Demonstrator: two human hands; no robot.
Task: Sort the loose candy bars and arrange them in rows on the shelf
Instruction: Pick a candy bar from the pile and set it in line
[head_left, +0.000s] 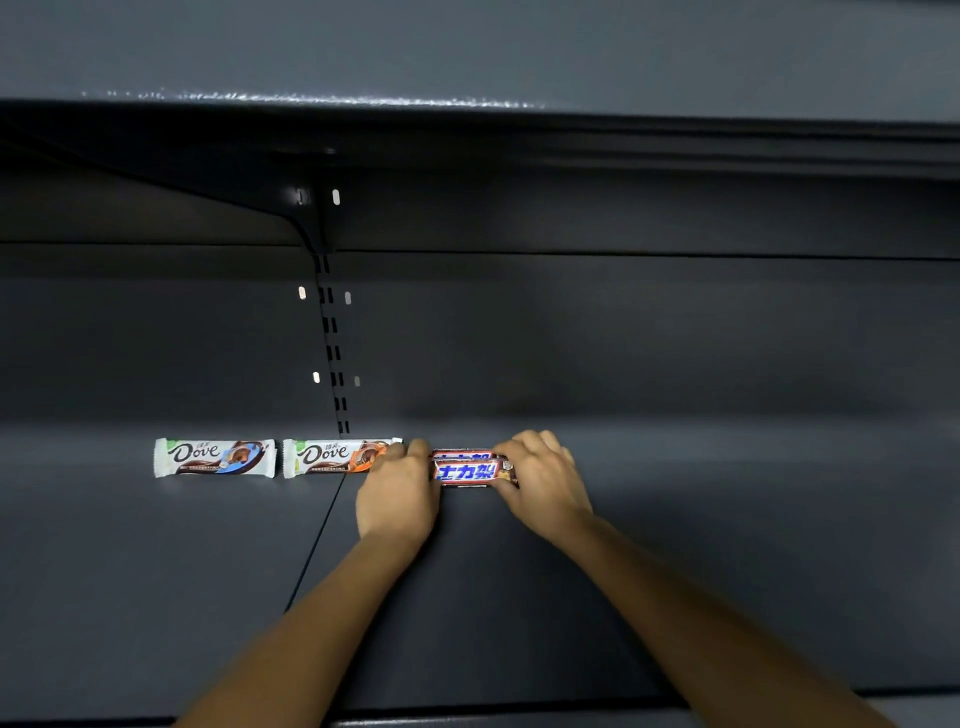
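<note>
Two white Dove bars lie in a row at the back of the dark shelf (156, 571): one with a blue end (214, 458) on the left, one with an orange end (332, 457) beside it. Right of them lie two brown Snickers bars, a front one (470, 472) and another (462, 454) just behind it. My left hand (397, 493) grips the left end of the Snickers bars and covers the orange Dove's right tip. My right hand (545, 480) holds their right end with curled fingers.
A slotted upright (332, 338) runs down the back panel, and a seam splits the shelf into a left and a right board. Another dark shelf (467, 119) overhangs above. The shelf's front edge (519, 709) is near the bottom.
</note>
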